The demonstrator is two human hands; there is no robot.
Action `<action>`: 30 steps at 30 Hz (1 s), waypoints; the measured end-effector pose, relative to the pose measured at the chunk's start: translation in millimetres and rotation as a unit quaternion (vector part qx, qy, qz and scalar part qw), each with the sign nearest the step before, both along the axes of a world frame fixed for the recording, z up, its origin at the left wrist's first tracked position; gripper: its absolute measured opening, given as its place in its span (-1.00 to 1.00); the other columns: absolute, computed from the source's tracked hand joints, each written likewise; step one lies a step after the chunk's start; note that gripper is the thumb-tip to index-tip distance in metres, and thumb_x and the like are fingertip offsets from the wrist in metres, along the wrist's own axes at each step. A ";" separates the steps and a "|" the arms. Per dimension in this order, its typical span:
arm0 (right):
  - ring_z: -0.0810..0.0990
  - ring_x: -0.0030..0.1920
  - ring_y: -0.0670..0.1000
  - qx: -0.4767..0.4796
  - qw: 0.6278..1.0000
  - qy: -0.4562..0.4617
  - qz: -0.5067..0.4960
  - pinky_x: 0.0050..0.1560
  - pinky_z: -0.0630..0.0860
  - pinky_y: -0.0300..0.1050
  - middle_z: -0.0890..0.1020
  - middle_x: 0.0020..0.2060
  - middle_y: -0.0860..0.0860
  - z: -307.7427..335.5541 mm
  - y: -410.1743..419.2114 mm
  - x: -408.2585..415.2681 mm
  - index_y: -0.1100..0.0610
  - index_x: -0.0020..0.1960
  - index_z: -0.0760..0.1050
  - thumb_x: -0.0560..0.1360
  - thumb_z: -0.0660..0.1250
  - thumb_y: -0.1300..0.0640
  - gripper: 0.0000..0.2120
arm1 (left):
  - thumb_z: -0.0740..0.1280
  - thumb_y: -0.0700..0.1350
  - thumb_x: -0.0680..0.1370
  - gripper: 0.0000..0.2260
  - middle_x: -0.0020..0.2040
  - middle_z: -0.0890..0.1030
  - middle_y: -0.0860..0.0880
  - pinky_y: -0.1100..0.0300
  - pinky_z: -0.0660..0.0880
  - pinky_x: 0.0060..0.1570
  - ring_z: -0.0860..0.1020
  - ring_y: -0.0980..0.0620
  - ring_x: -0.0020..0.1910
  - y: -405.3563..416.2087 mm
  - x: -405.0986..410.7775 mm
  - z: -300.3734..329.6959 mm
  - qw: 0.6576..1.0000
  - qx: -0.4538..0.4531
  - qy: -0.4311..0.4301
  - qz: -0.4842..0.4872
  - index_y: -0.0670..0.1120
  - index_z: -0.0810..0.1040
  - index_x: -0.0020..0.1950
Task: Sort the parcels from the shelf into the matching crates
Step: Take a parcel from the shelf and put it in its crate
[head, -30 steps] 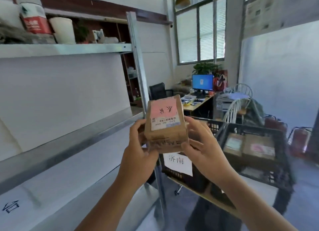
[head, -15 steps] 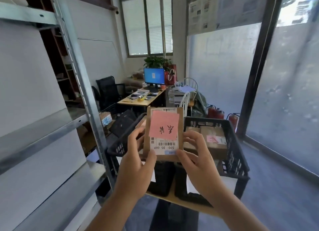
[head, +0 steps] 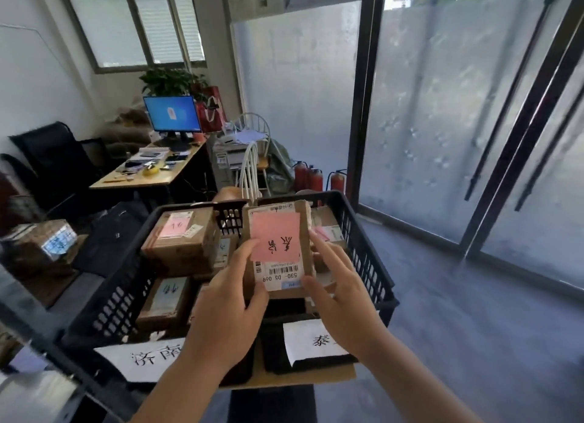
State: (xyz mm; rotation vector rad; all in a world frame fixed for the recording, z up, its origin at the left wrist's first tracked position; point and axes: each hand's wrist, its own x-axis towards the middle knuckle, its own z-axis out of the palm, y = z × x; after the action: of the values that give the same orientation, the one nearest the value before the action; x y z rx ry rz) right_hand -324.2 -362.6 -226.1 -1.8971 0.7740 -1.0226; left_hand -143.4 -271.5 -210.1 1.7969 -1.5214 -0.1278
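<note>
Parcel [head: 277, 247] pinched by its edges between left hand [head: 226, 312] and right hand [head: 339, 296], fingers closed on it, held above right crate [head: 369, 258]. Risk: misread pink note [head: 275, 237], drop into left crate [head: 104, 299] beside the grip.

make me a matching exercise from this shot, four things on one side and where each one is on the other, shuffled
Things:
1. parcel with the pink note
2. computer monitor
3. fire extinguishers
4. white paper sign

Places:
A. on the floor by the glass door
B. on the near wall of the right-hand black crate
C. held between the left hand and right hand, above the crates
D. on the desk at the back, in front of a potted plant

Pairs: 1-C, 2-D, 3-A, 4-B
</note>
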 end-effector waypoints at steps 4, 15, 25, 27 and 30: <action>0.51 0.40 -0.12 0.023 0.999 0.027 -0.004 0.13 0.66 -0.21 0.42 0.39 -0.26 -17.7 -55.1 -11.5 -0.25 0.63 0.19 0.65 0.32 0.29 -0.28 | 0.34 -0.03 0.67 -0.43 0.31 0.55 0.18 0.27 0.63 0.10 0.59 0.21 0.14 -49.5 -12.2 -12.9 0.999 0.026 0.013 -0.013 0.35 0.16 0.56; 0.42 0.31 0.01 0.055 0.974 0.216 -0.040 0.17 0.59 0.06 0.29 0.40 -0.07 -64.2 -167.6 -3.6 -0.36 0.61 -0.20 0.22 0.43 -0.55 0.19 | 0.22 -0.39 0.61 -0.28 0.23 0.66 0.17 -0.02 0.66 -0.04 0.71 0.02 -0.01 -137.6 -42.5 -50.1 0.971 0.151 0.186 0.008 0.43 0.24 0.44; 0.48 0.19 0.11 0.079 0.900 0.427 0.027 0.12 0.54 0.03 0.32 0.19 0.00 -93.7 -171.5 40.3 -0.24 0.56 -0.06 0.33 0.32 -0.45 -0.05 | 0.20 -0.35 0.61 -0.42 0.08 0.66 0.23 0.27 0.45 -0.07 0.60 0.25 0.04 -156.9 26.0 -57.3 0.970 0.136 0.161 0.125 0.33 0.33 0.37; 0.49 0.24 0.16 0.113 0.891 0.439 0.017 0.11 0.50 0.05 0.30 0.18 0.01 -106.9 -159.6 62.4 -0.16 0.54 0.01 0.35 0.33 -0.43 -0.09 | 0.22 -0.33 0.61 -0.45 0.07 0.66 0.22 0.31 0.44 -0.11 0.62 0.20 -0.01 -161.1 45.0 -54.6 0.973 0.111 0.153 0.133 0.30 0.35 0.36; 0.46 0.26 0.17 0.163 0.882 0.442 0.001 0.13 0.50 0.04 0.29 0.19 0.03 -128.7 -144.8 97.3 -0.13 0.54 0.04 0.36 0.37 -0.42 -0.09 | 0.24 -0.31 0.61 -0.48 0.06 0.66 0.22 0.36 0.50 -0.22 0.62 0.14 -0.08 -164.6 66.0 -49.8 0.978 0.096 0.141 0.116 0.26 0.36 0.37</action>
State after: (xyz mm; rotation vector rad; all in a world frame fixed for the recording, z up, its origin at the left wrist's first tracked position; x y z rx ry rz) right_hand -226.9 -507.4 -354.7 -2.0147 1.3455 0.0652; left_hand -77.4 -436.1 -259.9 1.9962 -1.1224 -0.4090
